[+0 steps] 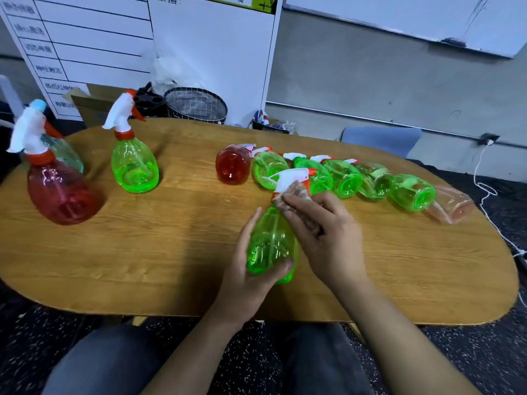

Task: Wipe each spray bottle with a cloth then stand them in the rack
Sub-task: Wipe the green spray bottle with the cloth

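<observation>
Green spray bottle [271, 240] gripped by left hand [251, 269], right hand [322, 232] fingers pressing cloth [296, 192] — seven bottles lying, three upright.

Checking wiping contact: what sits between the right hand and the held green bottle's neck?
In the head view, a crumpled pinkish cloth lies between the right hand and the green bottle, near its neck; the left hand grips the base.

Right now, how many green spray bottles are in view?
7: one upright at left, one held in the hands, five lying in the row.
</observation>
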Action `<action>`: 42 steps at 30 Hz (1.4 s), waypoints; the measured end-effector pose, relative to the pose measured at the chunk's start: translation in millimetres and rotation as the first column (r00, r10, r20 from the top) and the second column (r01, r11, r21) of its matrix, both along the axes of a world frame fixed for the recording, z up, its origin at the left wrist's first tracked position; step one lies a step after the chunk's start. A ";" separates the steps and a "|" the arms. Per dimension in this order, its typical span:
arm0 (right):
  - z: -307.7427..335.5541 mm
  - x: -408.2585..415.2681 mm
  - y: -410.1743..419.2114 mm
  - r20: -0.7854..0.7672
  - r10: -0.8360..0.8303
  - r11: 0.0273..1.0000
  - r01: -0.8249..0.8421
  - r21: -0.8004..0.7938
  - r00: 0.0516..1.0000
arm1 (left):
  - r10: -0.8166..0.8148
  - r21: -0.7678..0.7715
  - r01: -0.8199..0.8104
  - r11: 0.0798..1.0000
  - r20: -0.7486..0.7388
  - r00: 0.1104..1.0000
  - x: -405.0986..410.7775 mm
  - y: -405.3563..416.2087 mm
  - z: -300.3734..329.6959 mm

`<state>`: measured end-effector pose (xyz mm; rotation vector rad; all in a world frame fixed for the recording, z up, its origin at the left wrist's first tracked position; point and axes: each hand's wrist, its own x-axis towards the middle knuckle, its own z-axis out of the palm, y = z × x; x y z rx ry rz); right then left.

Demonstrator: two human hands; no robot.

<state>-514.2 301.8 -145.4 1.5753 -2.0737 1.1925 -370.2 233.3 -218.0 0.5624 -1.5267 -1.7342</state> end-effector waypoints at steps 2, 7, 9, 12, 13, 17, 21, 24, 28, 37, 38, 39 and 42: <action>12.6 -8.2 -11.2 -0.097 0.046 0.994 -0.036 0.100 0.994 | -0.015 0.004 0.015 1.000 -0.003 1.000 0.7 0.8 0.8; 34.6 -31.7 -20.0 -0.224 0.007 0.995 0.015 0.099 0.975 | -0.030 -0.010 0.030 0.999 -0.006 1.000 2.1 -0.1 2.2; 32.3 -29.0 -18.7 -0.255 0.180 0.972 -0.132 0.193 0.950 | -0.045 0.012 0.045 0.999 -0.020 0.999 1.9 -0.2 1.9; 33.2 -32.9 -18.5 -0.278 0.172 0.971 -0.116 0.209 0.945 | -0.069 0.008 0.069 0.998 -0.027 0.997 1.9 0.6 3.5; 35.3 -37.4 -20.0 -0.248 0.078 0.987 -0.039 0.158 0.966 | -0.070 -0.004 0.070 0.998 -0.024 0.997 1.9 1.0 3.6; 33.4 -39.6 -24.5 -0.160 -0.029 0.996 0.042 0.081 0.987 | -0.069 -0.017 0.068 0.998 -0.009 0.998 3.9 0.4 3.5; 30.7 -34.2 -23.8 -0.230 0.136 0.980 -0.098 0.172 0.964 | -0.071 -0.012 0.070 0.997 -0.003 0.998 5.1 0.4 3.9; 32.0 -44.0 -28.1 -0.130 -0.130 0.990 0.136 0.036 0.983 | -0.066 -0.041 0.066 0.997 0.011 0.998 5.4 0.7 5.4; 24.9 -34.4 -25.7 -0.092 0.092 0.992 -0.083 0.098 0.991 | -0.067 -0.032 0.068 0.997 0.019 0.998 6.1 0.1 3.6; 21.8 -36.7 -27.2 -0.030 0.030 0.999 -0.029 0.032 0.999 | -0.073 -0.037 0.074 0.997 0.017 0.997 5.8 0.2 3.1; 21.3 -31.6 -26.3 -0.036 0.129 0.989 -0.126 0.080 0.991 | -0.084 -0.024 0.084 0.996 0.011 0.996 5.9 -0.1 2.9; 20.8 -28.5 -25.9 -0.062 0.179 0.978 -0.171 0.124 0.982 | -0.092 -0.004 0.092 0.996 0.003 0.996 6.0 -0.6 2.4; 21.9 -37.0 -29.2 -0.079 0.003 0.998 0.001 0.056 0.997 | -0.092 0.003 0.092 0.996 -0.003 0.996 6.7 0.4 4.8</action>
